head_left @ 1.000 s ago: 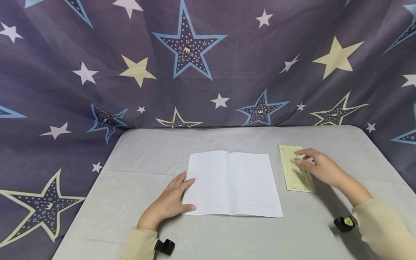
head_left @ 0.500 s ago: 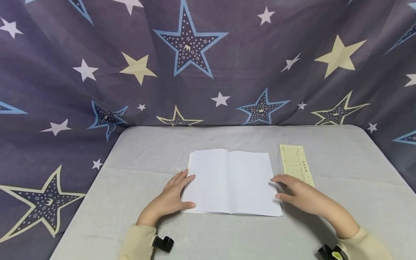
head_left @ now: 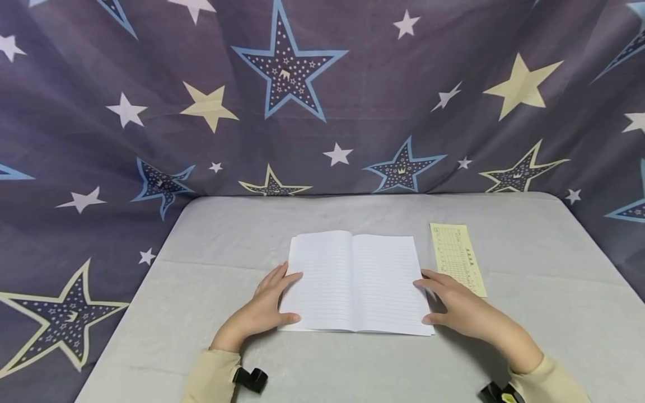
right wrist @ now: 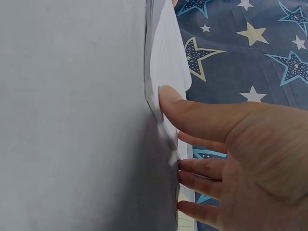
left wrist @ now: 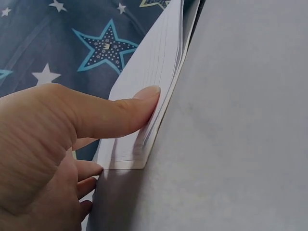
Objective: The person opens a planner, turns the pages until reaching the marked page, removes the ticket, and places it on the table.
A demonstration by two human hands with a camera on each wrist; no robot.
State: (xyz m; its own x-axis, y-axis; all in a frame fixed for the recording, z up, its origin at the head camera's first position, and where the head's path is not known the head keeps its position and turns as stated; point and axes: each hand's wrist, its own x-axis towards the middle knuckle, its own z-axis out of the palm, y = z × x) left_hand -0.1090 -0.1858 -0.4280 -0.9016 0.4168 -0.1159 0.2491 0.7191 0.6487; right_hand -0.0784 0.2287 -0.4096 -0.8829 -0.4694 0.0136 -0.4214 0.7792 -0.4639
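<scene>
An open notebook with white ruled pages lies flat on the table, both pages blank apart from the lines. My left hand rests at its left edge. In the left wrist view the thumb lies straight across the page, with the other fingers spread along the outer edge. At the opposite edge is my right hand, its thumb touching the right page near the bottom corner. The right wrist view has the thumb at the page edge and loosely extended fingers alongside.
A yellow printed slip with a table of rows lies right of the notebook, just behind the right hand. Pale grey cloth covers the table. A dark star-patterned curtain hangs along the back and sides.
My right hand has moved left and nearer from above the yellow slip to the notebook's right edge, leaving the slip on the table. The left hand has stayed at the left edge.
</scene>
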